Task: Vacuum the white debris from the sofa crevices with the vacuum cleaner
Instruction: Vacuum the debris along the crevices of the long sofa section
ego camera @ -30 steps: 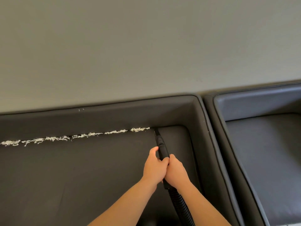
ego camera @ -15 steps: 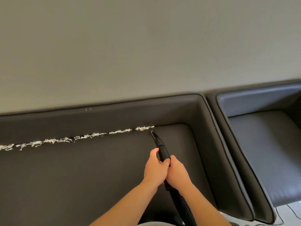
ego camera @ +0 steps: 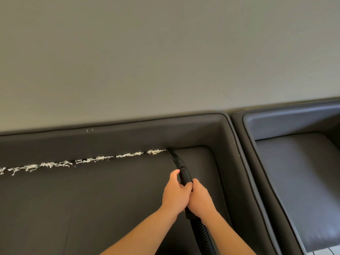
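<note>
A plain grey-beige wall (ego camera: pixel 165 52) filled the upper half of the scene. Below it stood two seats side by side: a long dark brown leather sofa (ego camera: pixel 92 208), and to its right a separate dark grey leather armchair (ego camera: pixel 303 172), their padded arms pressed close together.

Along the crevice where the sofa's seat cushion met its backrest lay one ragged line of white shredded debris (ego camera: pixel 82 161), running from the left edge of view to just short of the right-hand corner. Two tiny white flecks (ego camera: pixel 90 129) sat higher up on the backrest top, well apart from the line.

A black vacuum cleaner wand with a narrow crevice nozzle (ego camera: pixel 181 166) pointed into that crevice, its tip at the right end of the debris line; whether it actually touched the nearest shreds was hard to tell from where I stood. A black ribbed hose (ego camera: pixel 204 236) trailed from it toward the bottom edge.

Two bare hands held the wand, nothing else in their way. The left hand (ego camera: pixel 175 192) wrapped it from the left side, thumb lying up along the tube. The right hand (ego camera: pixel 200 199) gripped it just behind, fingers curled over the top, the two hands touching.
</note>
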Motion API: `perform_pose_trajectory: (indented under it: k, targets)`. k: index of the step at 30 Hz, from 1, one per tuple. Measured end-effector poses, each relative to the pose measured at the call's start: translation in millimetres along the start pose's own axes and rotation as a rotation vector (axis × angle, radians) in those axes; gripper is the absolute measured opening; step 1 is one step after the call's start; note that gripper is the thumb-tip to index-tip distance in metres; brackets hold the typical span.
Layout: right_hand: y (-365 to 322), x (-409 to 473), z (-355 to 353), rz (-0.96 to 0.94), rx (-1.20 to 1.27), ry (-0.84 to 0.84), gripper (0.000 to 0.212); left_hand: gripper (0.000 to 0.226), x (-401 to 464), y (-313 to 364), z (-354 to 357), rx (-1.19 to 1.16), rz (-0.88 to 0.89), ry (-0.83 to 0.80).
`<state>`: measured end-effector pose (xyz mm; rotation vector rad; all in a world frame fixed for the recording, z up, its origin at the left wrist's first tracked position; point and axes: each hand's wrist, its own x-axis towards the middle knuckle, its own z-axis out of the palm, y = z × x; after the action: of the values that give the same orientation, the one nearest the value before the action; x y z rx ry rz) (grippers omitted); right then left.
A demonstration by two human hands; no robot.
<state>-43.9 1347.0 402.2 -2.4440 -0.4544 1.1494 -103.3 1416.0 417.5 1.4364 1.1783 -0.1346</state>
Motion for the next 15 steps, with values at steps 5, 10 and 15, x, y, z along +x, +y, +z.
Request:
perform_pose_trajectory:
  k: [5, 10, 15]
  targets:
    - [1, 7, -22, 0.025, 0.024, 0.039, 0.026, 0.061, 9, 21, 11, -0.001, 0.011, -0.021]
    - [-16, 22, -51, 0.057, 0.185, -0.005, 0.011, 0.059, 23, 48, 12, -0.095, 0.021, -0.013]
    - [-39, 49, -104, 0.117, 0.502, -0.043, 0.024, 0.045, 37, 84, 17, -0.279, 0.058, 0.0]
